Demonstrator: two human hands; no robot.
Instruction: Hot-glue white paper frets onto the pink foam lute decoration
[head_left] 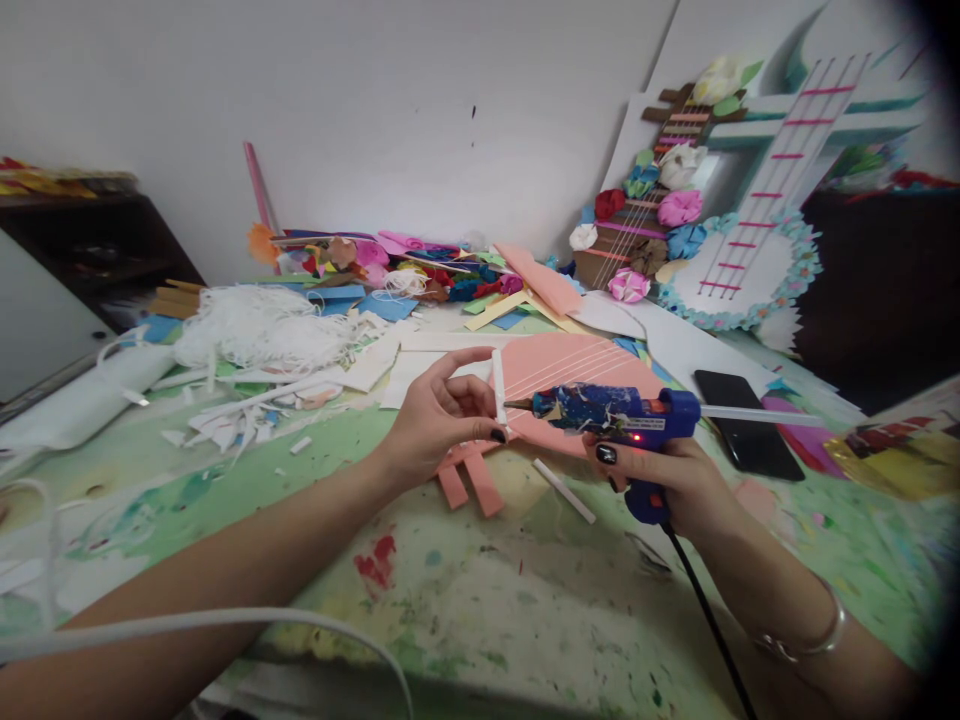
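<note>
My left hand (442, 415) pinches a short white strip (498, 385) upright between thumb and fingers. My right hand (671, 480) grips a blue hot glue gun (630, 418) with a clear glue stick out the back; its red light is on. The nozzle points left at the strip, almost touching it. Behind both lies a pink foam guitar-shaped piece (577, 370) with thin white lines across it. Another white strip (564, 490) lies loose on the table below the gun.
A paint-stained table (480, 600) holds white paper scraps (262, 335), colourful foam and paper pieces (420, 270), pink offcuts (469, 480) and a black phone (742, 420). A paper guitar with flowers (720, 230) leans on the wall. The gun's black cord (709, 620) runs toward me.
</note>
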